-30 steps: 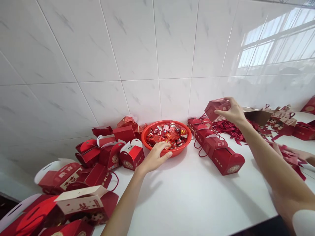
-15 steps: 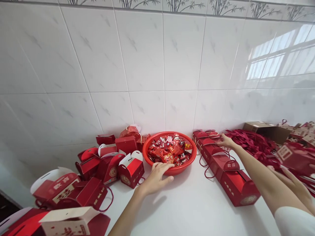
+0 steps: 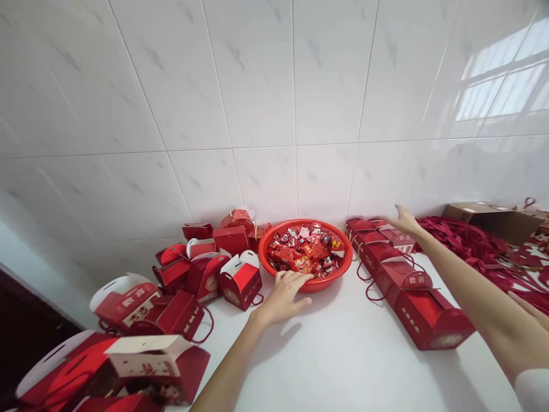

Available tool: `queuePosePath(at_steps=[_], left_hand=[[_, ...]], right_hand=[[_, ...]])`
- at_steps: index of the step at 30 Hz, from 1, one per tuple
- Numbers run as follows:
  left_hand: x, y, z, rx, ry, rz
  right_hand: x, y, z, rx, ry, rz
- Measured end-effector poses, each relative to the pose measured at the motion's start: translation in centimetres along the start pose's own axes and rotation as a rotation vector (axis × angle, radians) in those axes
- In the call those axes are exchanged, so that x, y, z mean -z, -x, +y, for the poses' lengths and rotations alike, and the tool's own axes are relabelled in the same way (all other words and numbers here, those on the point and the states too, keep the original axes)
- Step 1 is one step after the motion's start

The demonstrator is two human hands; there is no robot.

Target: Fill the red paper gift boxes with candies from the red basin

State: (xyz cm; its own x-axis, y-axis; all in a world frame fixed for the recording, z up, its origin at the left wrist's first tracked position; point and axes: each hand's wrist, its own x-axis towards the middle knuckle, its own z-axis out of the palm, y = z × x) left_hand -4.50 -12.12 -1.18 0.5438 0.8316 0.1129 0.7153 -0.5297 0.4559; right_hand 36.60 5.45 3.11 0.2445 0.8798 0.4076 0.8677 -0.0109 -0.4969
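Note:
My left hand (image 3: 283,294) rests palm down at the near rim of a red plastic basket (image 3: 319,284), fingers stretched out and thumb apart. In the basket lies a heap of wrapped candies (image 3: 305,252), mostly in red wrappers. My right hand (image 3: 406,222) is open above the far end of a row of red gift boxes (image 3: 390,286) with cord handles. Its thumb and fingers are spread and hold nothing. Whether it touches the boxes I cannot tell. The nearest box (image 3: 446,335) in that row has its top open.
Several red gift boxes (image 3: 169,312), many open, crowd the left side. Dark red ribbons (image 3: 463,246) and a cardboard carton (image 3: 493,214) lie at the back right. Part of another person's hand (image 3: 532,309) shows at the right edge. A tiled wall (image 3: 266,183) stands behind.
The view has tilted down and turned left. My right hand has lifted and opened over the boxes. The other person's hand and the red box by it have mostly left view.

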Motion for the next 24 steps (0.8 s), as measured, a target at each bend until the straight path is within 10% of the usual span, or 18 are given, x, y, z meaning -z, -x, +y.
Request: queuePosePath(at_steps=[8,13,18,24], left_hand=[[2.2,0.5,-0.2,0.005,0.072,0.141],[6.0,2.3,-1.4,0.418,-0.222,0.461],[7.7,3.7,-1.4,0.793,-0.362,0.199],[8.2,4.4,0.2,0.700,-0.336,0.027]], right_hand=[[2.7,7.8,-15.4,0.350,-0.600,0.046],[3.2,17.2,-20.2,0.600,-0.612,-0.119],[3.1,21.5,-21.7,0.667,-0.653,-0.225],[1.6,23.2,-22.4,0.703,-0.686,-0.404]])
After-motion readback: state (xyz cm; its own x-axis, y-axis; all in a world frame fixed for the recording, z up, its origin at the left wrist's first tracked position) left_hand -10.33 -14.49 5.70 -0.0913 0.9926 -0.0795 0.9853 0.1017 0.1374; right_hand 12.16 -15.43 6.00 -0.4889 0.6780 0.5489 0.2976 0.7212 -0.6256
